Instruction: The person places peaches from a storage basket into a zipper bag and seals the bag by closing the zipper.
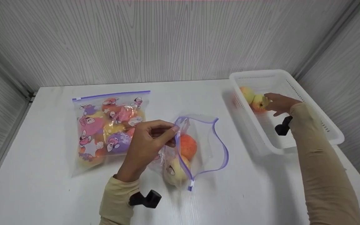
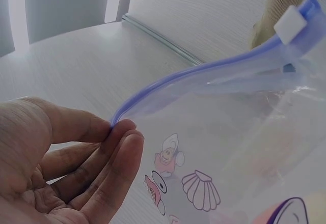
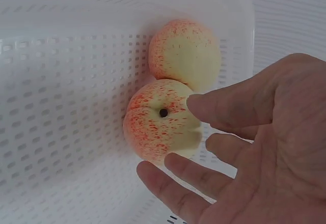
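Observation:
My left hand (image 1: 147,142) pinches the purple rim of a clear slider bag (image 1: 209,147) between thumb and fingers. The bag's mouth gapes toward the right. Inside lie an orange fruit (image 1: 188,146) and a pale peach (image 1: 174,172). In the left wrist view, cartoon figures and a shell show on its plastic (image 2: 198,188). Over the white basket (image 1: 319,120), my right hand (image 1: 281,103) reaches down with its fingers spread beside a red-speckled peach (image 3: 160,124). The thumb overlaps that peach in the right wrist view; I cannot tell if it touches. Another peach (image 3: 188,53) lies against it.
On the left of the white table (image 1: 52,131) lies a filled slider bag (image 1: 111,128), closed along its purple top, with printed cartoons and several fruits inside. Grey wood-grain panels (image 1: 167,40) stand behind and at the sides. The basket has raised perforated walls.

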Tool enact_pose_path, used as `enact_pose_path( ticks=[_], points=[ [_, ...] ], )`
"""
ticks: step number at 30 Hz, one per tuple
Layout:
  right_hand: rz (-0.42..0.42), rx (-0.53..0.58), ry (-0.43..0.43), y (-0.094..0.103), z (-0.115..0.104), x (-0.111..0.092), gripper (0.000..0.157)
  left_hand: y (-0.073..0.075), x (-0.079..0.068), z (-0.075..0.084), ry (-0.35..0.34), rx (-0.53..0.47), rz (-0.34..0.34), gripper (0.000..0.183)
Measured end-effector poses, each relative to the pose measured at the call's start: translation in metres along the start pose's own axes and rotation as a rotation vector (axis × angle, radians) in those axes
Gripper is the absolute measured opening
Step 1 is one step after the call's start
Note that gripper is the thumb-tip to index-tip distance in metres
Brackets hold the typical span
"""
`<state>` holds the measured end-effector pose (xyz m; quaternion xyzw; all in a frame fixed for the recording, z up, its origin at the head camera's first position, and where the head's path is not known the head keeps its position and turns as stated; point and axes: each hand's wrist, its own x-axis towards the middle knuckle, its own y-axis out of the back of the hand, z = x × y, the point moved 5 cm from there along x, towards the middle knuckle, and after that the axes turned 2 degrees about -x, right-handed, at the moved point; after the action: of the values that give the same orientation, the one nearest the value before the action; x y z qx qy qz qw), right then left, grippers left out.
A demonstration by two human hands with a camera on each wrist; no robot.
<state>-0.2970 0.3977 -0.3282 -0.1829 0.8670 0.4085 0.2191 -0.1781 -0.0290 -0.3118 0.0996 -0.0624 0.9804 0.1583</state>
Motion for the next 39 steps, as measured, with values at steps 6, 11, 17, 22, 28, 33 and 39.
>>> enact_pose_path(
  ticks=[6, 11, 17, 22, 28, 33, 39],
  points=[
    [0.059, -0.047, -0.011, 0.001, 0.002, 0.001, 0.068, 0.001, -0.001, 0.002, 0.002, -0.006, 0.007, 0.016],
    [0.187, -0.269, 0.051, 0.009, 0.000, -0.001, 0.049, 0.001, -0.001, 0.002, 0.003, -0.002, 0.007, 0.015],
    [0.275, -0.457, 0.099, 0.014, 0.003, -0.002, 0.035, 0.000, 0.000, 0.001, 0.001, 0.015, 0.003, 0.019],
    [0.311, -0.512, 0.145, 0.013, 0.010, -0.003, 0.044, 0.000, 0.000, 0.000, -0.001, 0.016, -0.004, 0.020],
    [0.273, -0.387, 0.115, 0.004, 0.019, -0.004, 0.057, 0.000, 0.000, 0.001, -0.007, 0.019, -0.009, 0.019],
    [0.185, -0.204, 0.047, -0.005, 0.024, -0.005, 0.072, 0.001, 0.000, 0.002, -0.013, 0.013, -0.008, 0.020],
    [0.210, -0.161, 0.026, -0.002, 0.031, -0.008, 0.073, 0.001, -0.001, 0.001, -0.012, 0.002, 0.007, 0.015]
  ],
)
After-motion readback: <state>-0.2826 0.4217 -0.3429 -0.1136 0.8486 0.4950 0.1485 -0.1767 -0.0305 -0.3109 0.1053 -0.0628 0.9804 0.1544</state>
